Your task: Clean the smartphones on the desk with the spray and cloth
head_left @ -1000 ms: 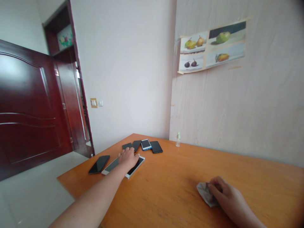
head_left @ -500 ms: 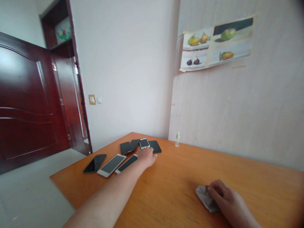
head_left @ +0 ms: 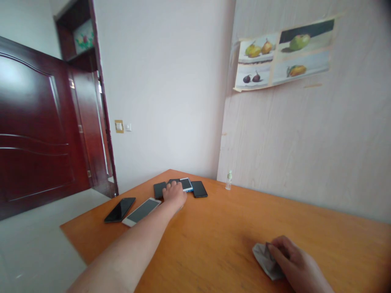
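Observation:
My left hand (head_left: 174,196) reaches over the cluster of phones at the far end of the table, palm down, fingers apart and slightly bent. It covers part of a dark phone (head_left: 159,190) and another dark phone (head_left: 174,180) behind it; whether it touches them is unclear. To its right lie a white phone with a blue edge (head_left: 185,184) and a black phone (head_left: 199,189). At the lower right, my right hand (head_left: 291,256) pinches a crumpled grey cloth (head_left: 267,260) against the table.
A white phone (head_left: 142,211) and a glossy black phone (head_left: 120,210) lie on the left of the orange wooden table (head_left: 214,244). A small clear bottle (head_left: 229,180) stands by the wall. Fruit pictures (head_left: 284,55) hang above; a dark red door (head_left: 33,134) is at left.
My left hand has moved left from the blue-edged phone toward the dark phones, and its arm now hides the nearer white phone. My right hand still holds the cloth.

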{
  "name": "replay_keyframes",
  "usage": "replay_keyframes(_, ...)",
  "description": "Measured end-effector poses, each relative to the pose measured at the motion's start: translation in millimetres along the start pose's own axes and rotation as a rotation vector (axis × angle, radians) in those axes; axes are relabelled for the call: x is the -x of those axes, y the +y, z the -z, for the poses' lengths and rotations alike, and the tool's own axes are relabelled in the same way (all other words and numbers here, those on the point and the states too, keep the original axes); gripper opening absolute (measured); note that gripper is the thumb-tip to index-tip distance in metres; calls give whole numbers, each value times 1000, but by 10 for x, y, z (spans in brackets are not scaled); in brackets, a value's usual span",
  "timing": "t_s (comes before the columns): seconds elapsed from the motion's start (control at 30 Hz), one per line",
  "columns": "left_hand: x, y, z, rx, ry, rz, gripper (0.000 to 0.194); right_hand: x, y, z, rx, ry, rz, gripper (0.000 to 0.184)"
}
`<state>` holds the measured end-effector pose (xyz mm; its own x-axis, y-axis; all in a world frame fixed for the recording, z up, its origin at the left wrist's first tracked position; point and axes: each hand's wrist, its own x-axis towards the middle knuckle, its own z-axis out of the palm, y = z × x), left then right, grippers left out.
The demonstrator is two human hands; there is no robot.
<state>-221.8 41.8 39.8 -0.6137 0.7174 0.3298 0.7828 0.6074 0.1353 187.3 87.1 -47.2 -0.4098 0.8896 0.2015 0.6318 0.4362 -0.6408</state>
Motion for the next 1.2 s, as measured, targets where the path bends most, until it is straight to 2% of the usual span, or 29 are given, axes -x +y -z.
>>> replay_keyframes(0.23,-145,-433,72,1,-96,158,42,-4,11,-24,-25,16,7,40)
replay_keyframes(0.37,-169,-525,29,1,-160,154,29,3,-9,-25,-26,36,19,41)
replay_keyframes(0.47,-159,-530,-7,-18,-163,141,33,-2,-6,-20,-14,51,17,40)
replay_keyframes(0.63,-124,-523,-24,7,-91,99,26,-13,-13,-14,-14,29,7,39)
replay_keyframes(0.73,-102,-547,27,59,-41,97,31,-14,-31,-14,-20,30,13,39)
replay_keyframes(0.9,-75,-660,215,170,69,153,44,-21,-54,-5,-29,35,8,37)
replay_keyframes(1.03,-51,-747,397,311,157,213,38,0,-114,4,-37,59,17,36)
replay_keyframes(1.2,38,-619,562,606,250,215,37,12,-179,28,-30,80,18,35)
